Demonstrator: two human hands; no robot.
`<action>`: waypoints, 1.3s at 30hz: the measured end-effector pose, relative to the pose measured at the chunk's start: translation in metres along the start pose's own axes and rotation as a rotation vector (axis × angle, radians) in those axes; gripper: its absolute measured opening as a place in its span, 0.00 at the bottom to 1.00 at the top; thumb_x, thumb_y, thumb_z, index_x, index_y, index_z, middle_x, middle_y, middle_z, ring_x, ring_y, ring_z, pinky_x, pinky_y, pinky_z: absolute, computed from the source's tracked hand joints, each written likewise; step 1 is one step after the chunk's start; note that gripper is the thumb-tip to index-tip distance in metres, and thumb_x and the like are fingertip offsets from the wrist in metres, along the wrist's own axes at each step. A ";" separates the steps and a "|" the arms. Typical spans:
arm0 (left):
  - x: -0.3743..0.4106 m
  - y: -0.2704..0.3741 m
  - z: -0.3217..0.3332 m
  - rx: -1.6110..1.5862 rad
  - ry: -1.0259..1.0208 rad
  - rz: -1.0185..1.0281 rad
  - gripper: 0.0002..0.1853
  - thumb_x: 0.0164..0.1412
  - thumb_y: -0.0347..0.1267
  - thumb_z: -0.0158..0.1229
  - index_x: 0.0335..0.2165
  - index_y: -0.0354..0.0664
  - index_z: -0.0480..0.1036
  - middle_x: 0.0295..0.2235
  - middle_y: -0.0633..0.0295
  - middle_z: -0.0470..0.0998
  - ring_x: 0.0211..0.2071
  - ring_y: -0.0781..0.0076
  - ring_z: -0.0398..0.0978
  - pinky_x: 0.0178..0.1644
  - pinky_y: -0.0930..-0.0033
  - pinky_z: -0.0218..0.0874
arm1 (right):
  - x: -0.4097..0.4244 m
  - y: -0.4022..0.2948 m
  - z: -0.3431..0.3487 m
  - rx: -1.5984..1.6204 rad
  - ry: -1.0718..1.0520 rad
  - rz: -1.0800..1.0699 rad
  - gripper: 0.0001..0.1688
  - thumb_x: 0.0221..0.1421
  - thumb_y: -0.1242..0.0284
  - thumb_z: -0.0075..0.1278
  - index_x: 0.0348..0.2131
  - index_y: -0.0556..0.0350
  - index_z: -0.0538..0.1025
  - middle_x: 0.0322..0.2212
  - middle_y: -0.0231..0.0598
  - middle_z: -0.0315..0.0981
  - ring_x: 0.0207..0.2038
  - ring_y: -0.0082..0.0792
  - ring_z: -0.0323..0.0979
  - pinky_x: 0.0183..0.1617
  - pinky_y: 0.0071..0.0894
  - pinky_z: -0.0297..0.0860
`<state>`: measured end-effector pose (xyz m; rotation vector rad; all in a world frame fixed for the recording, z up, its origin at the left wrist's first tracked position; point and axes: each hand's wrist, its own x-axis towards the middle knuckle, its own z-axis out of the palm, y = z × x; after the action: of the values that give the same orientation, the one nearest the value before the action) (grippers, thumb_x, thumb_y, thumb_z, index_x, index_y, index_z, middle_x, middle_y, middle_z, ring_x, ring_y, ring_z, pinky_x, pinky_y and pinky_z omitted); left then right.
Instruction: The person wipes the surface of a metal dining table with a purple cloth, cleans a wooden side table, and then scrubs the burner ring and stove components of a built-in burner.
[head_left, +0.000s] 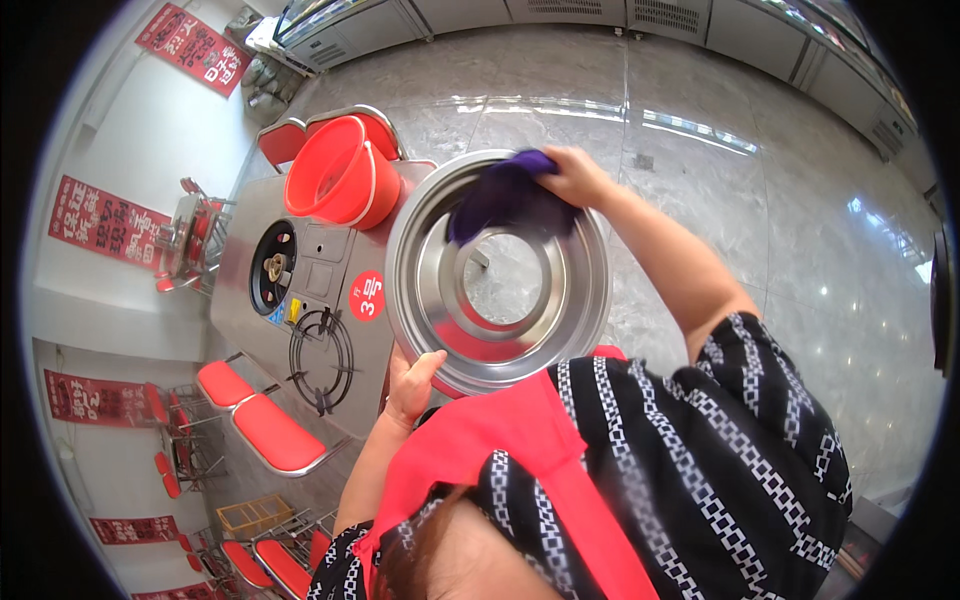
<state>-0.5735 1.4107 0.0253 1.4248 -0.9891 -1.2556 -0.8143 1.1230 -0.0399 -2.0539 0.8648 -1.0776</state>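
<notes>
My left hand (414, 386) grips the lower left rim of a round stainless steel ring pan (431, 315), which has a large round hole through its middle. At the pan's upper right, my right hand (576, 176) is closed on a dark purple cloth (510, 199), blurred and lying against the inner wall. A red plastic bucket (341, 176) with a white handle stands on the metal table to the left. Nearer to me on that table lies a black wire pot stand (321, 360), beside an exposed gas burner (276, 267).
The steel-topped table (240, 300) reaches left from the pan. Red padded chairs (277, 433) stand at its near side and more (281, 142) behind the bucket. Refrigerated cabinets (465, 16) line the far side of the tiled floor. Sacks (266, 90) lie by the wall.
</notes>
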 end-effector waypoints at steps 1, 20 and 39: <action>-0.003 -0.003 0.000 0.003 0.014 0.002 0.29 0.48 0.21 0.47 0.52 0.35 0.57 0.47 0.59 0.66 0.47 0.69 0.64 0.52 0.68 0.55 | -0.028 0.019 0.004 -0.036 0.019 0.117 0.13 0.39 0.68 0.51 0.27 0.57 0.76 0.25 0.53 0.73 0.30 0.52 0.72 0.33 0.41 0.67; 0.000 0.010 0.033 0.209 0.048 0.472 0.41 0.42 0.17 0.38 0.60 0.39 0.47 0.57 0.50 0.57 0.58 0.64 0.56 0.59 0.72 0.47 | -0.044 -0.153 0.014 -0.018 -0.093 -0.384 0.22 0.32 0.83 0.53 0.35 0.64 0.70 0.37 0.48 0.65 0.37 0.50 0.68 0.39 0.37 0.67; -0.133 -0.032 -0.240 -0.759 1.300 0.398 0.08 0.45 0.30 0.49 0.27 0.39 0.69 0.29 0.62 0.72 0.34 0.67 0.71 0.41 0.65 0.61 | 0.073 -0.210 0.180 0.603 -0.808 0.335 0.19 0.49 0.74 0.48 0.43 0.60 0.71 0.34 0.34 0.72 0.35 0.23 0.70 0.42 0.23 0.66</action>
<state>-0.3554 1.5806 0.0253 1.0047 0.1332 -0.1607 -0.5750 1.2282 0.0760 -1.5321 0.3692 -0.2127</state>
